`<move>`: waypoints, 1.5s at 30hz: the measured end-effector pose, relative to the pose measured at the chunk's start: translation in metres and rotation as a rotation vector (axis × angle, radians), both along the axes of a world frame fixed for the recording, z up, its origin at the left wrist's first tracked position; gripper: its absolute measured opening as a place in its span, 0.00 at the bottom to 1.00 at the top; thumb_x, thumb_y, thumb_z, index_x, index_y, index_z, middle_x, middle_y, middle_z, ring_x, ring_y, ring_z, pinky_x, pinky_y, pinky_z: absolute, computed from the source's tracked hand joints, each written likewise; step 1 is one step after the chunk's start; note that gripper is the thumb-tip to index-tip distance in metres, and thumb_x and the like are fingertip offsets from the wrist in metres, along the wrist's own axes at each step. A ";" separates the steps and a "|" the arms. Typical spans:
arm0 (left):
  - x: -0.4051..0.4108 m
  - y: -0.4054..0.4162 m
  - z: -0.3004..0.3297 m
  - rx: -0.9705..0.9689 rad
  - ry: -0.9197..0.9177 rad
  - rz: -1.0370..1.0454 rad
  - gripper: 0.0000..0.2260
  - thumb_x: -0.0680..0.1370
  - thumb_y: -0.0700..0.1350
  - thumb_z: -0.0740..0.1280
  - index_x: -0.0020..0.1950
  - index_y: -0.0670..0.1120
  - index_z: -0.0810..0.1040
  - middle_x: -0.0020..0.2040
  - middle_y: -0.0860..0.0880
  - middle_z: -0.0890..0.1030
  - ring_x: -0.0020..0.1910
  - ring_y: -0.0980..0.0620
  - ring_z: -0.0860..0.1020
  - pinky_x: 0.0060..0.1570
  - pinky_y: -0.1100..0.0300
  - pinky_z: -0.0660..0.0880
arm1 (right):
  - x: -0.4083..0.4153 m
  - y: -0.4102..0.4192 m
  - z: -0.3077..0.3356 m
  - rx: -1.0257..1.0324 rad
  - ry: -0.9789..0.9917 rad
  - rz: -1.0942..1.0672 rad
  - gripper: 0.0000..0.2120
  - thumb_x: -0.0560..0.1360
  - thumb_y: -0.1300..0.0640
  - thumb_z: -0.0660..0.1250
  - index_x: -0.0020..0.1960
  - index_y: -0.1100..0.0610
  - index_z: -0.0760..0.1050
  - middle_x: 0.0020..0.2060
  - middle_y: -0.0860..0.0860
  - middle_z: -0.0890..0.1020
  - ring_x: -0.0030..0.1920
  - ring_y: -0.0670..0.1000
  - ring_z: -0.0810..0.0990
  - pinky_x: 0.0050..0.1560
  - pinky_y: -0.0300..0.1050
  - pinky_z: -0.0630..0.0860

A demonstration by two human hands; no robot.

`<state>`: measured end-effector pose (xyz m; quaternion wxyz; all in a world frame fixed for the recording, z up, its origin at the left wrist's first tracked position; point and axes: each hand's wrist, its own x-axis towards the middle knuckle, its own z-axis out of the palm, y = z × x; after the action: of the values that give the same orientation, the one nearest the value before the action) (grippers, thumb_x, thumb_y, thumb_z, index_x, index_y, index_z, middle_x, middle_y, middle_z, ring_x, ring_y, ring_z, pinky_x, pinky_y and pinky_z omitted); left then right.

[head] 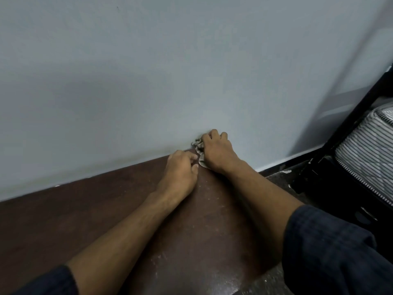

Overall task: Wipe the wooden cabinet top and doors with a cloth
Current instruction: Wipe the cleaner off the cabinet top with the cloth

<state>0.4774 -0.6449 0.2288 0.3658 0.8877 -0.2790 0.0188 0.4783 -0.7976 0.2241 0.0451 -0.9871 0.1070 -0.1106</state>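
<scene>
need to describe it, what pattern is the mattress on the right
Thin grey and white stripes on the mattress, seen in the head view.
</scene>
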 end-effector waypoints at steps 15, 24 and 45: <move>-0.077 0.015 -0.001 0.018 -0.034 -0.040 0.06 0.77 0.41 0.63 0.51 0.48 0.79 0.49 0.50 0.75 0.52 0.52 0.74 0.53 0.62 0.71 | -0.163 0.036 -0.014 0.062 -0.089 0.207 0.15 0.78 0.54 0.55 0.63 0.54 0.70 0.61 0.52 0.72 0.52 0.55 0.69 0.56 0.52 0.72; -0.110 0.034 0.001 0.055 -0.026 -0.047 0.10 0.78 0.40 0.63 0.57 0.48 0.78 0.51 0.52 0.77 0.53 0.53 0.74 0.56 0.60 0.72 | -0.189 0.058 -0.014 0.053 -0.109 0.125 0.15 0.78 0.54 0.55 0.63 0.55 0.70 0.61 0.54 0.72 0.53 0.56 0.68 0.55 0.54 0.72; -0.137 0.036 -0.004 0.062 -0.025 -0.175 0.05 0.76 0.42 0.66 0.49 0.52 0.77 0.46 0.55 0.73 0.50 0.56 0.74 0.54 0.61 0.73 | -0.230 0.054 -0.014 0.024 -0.145 -0.125 0.13 0.76 0.58 0.62 0.61 0.54 0.73 0.57 0.55 0.74 0.50 0.57 0.70 0.48 0.54 0.73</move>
<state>0.3400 -0.6091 0.2251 0.3347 0.8706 -0.3603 -0.0108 0.2488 -0.7432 0.2099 0.0577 -0.9672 0.1664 -0.1828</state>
